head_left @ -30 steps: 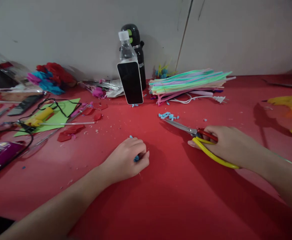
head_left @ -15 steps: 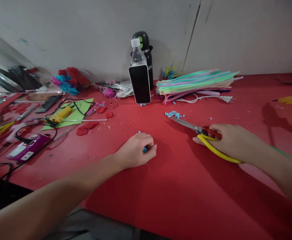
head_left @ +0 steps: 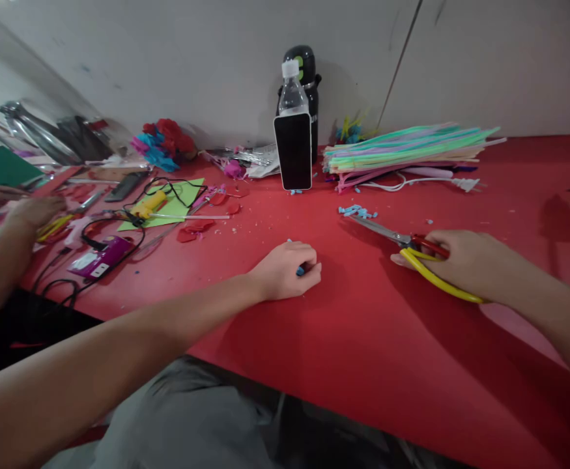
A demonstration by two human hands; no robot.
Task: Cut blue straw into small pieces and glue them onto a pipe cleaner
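Note:
My left hand (head_left: 287, 272) rests on the red table (head_left: 343, 326) with its fingers curled round a small blue piece (head_left: 300, 270). Only the end of that piece shows; the rest is hidden in my fist. My right hand (head_left: 465, 260) grips a pair of scissors (head_left: 406, 242) with one red and one yellow handle. Their blades point away to the left and touch or nearly touch a small pile of short light-blue pieces (head_left: 357, 212). Whether the blades are fully closed is hard to see.
Behind stand a phone (head_left: 293, 153), a clear bottle (head_left: 293, 91) and a black flask (head_left: 309, 65). Pipe cleaners (head_left: 412, 153) lie at back right over a white cable. To the left are a yellow glue gun (head_left: 150, 204), a purple power strip (head_left: 101, 257) and another person's hands (head_left: 35, 212).
The view has swung left, so everything on the table appears farther right and slightly higher. More of the other person's hands shows. My two hands keep their grips and places on the table.

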